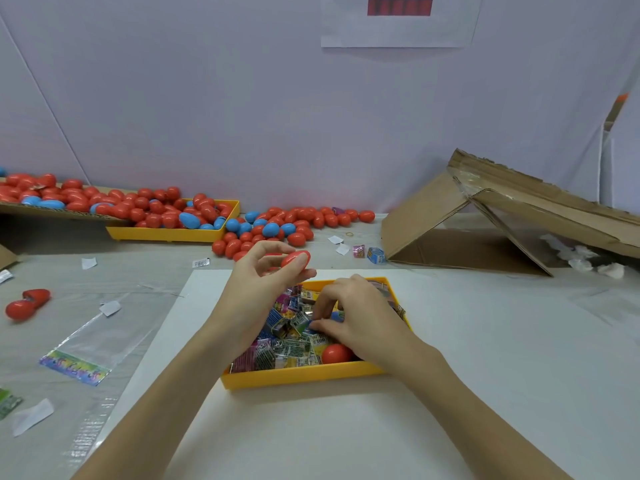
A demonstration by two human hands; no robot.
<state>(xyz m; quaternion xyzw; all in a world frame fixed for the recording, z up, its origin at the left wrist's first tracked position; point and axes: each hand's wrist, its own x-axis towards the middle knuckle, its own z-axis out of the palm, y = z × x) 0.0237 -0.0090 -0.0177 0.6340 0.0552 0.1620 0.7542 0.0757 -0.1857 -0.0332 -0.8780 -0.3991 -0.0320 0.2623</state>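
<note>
Hands first: our left hand (256, 271) hovers over the far left corner of the near yellow tray (304, 375), thumb and fingers clamped on a red egg (295, 259). We hold it clear of the worktop (502, 341), probably so it is ready to take a filling. We cannot tell whether it is a whole egg or an open half.

Our right hand (349, 313) is down inside the tray with its fingers curled. Thumb and fingertips pinch one small packet (311, 323) out of the heap of printed packets (291, 344), so the two hands are apart, each busy with its own piece. A second red egg (336, 353) lies in the tray's near right part, just beside the right wrist.

The tray sits on a white sheet (311, 427) straight ahead of us, where both hands reach it easily. Farther back, a pile of red and blue eggs (277, 226) spills from a far yellow tray (166, 233) and along the wall, near enough for the left hand to reach.

To the left lie two red egg pieces (26, 303) and a clear bag (86, 341). A cardboard box (485, 220) lies tipped on its side at the right.
</note>
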